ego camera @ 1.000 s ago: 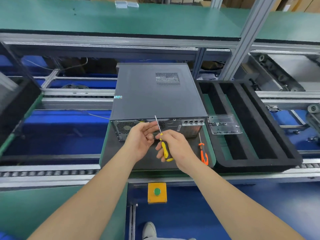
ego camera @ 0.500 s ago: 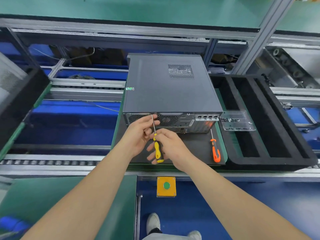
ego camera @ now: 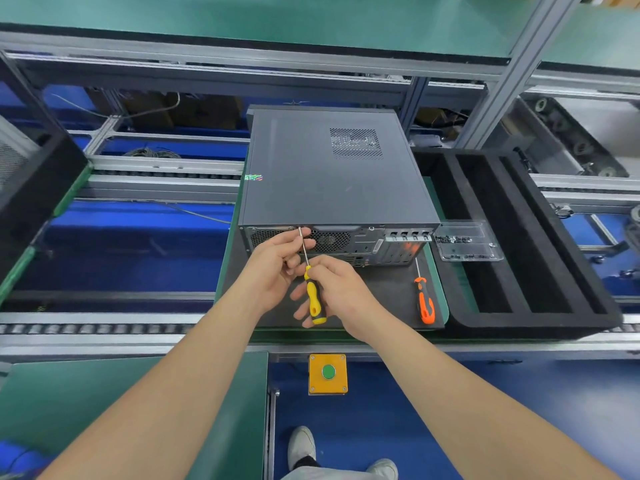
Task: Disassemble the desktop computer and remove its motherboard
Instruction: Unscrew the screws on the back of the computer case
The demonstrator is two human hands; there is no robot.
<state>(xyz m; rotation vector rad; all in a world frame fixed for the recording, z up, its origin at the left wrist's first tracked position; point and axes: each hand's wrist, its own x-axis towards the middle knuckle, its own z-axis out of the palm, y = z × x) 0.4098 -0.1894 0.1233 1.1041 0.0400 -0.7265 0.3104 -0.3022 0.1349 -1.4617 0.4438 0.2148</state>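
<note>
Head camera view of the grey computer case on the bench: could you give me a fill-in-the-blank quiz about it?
1. The right hand grips a screwdriver with a black and ____ handle, while the left hand pinches its thin metal shaft.
2. A second screwdriver, lying on the dark mat beside the dark grey metal computer case, has an ____ handle.
3. The round button on the square yellow box is ____.
Missing words: yellow; orange; green.

A factory line workstation: roller conveyor rails [ego camera: 86, 329] cross the lower frame, aluminium frame posts [ego camera: 512, 74] rise at upper right, green matting covers the shelf [ego camera: 277, 19] along the top, and a yellow push-button box [ego camera: 328, 374] sits at bottom centre.
</note>
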